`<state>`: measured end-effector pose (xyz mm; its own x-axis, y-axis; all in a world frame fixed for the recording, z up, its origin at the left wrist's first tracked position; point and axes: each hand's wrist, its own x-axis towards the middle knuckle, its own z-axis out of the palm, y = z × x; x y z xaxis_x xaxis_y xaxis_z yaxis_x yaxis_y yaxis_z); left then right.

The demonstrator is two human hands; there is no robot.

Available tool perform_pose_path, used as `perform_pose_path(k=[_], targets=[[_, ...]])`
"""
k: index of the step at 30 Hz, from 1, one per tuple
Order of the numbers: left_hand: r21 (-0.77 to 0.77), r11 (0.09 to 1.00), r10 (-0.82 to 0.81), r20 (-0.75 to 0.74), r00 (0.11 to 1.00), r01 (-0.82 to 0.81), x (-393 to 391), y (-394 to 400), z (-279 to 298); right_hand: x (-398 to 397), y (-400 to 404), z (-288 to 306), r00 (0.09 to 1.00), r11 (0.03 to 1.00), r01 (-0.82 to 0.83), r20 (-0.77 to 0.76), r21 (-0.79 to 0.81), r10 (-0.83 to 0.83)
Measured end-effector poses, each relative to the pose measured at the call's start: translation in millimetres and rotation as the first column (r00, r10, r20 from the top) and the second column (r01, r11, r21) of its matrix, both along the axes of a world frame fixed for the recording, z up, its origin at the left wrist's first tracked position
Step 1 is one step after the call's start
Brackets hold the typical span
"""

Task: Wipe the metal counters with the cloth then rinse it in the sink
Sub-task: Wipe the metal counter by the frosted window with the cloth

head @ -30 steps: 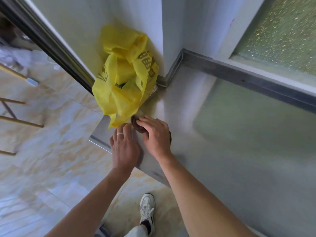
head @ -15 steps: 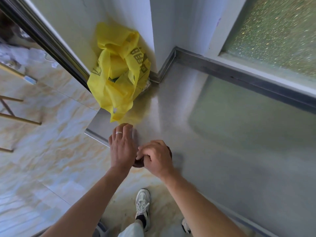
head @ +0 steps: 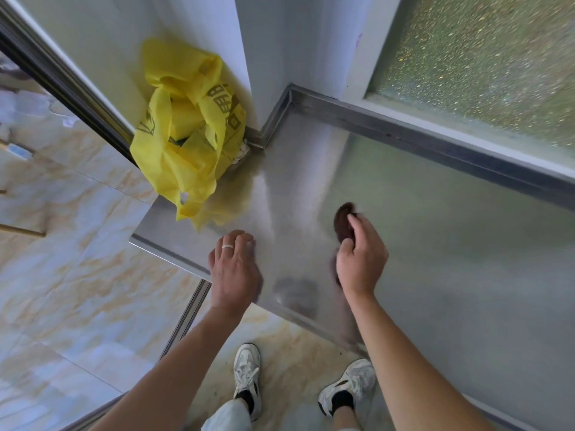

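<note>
Right hand (head: 361, 262) fingers pinch the dark cloth (head: 343, 223); left hand (head: 235, 272) fingers spread on counter (head: 435, 244)

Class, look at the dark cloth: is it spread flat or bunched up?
Bunched up. The cloth sits wadded in the right hand, only a dark lump showing.

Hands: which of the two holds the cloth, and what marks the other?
The right hand grips the dark brown cloth. The left hand holds nothing, wears a ring and rests on the counter.
</note>
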<state>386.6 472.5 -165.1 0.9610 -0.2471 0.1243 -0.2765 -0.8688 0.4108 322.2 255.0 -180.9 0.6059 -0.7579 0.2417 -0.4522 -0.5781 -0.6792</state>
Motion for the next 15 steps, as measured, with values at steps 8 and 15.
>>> perform_pose_path(k=[8,15], targets=[[0.01,1.0,0.007,-0.044,0.999,-0.007,-2,9,13,-17,85,9,0.869,0.869,-0.494,-0.027,0.04,0.495],[0.027,0.991,-0.13,-0.121,0.984,0.134,-18,-17,33,-54,92,11,0.766,0.752,-0.629,-0.008,0.198,0.643]])
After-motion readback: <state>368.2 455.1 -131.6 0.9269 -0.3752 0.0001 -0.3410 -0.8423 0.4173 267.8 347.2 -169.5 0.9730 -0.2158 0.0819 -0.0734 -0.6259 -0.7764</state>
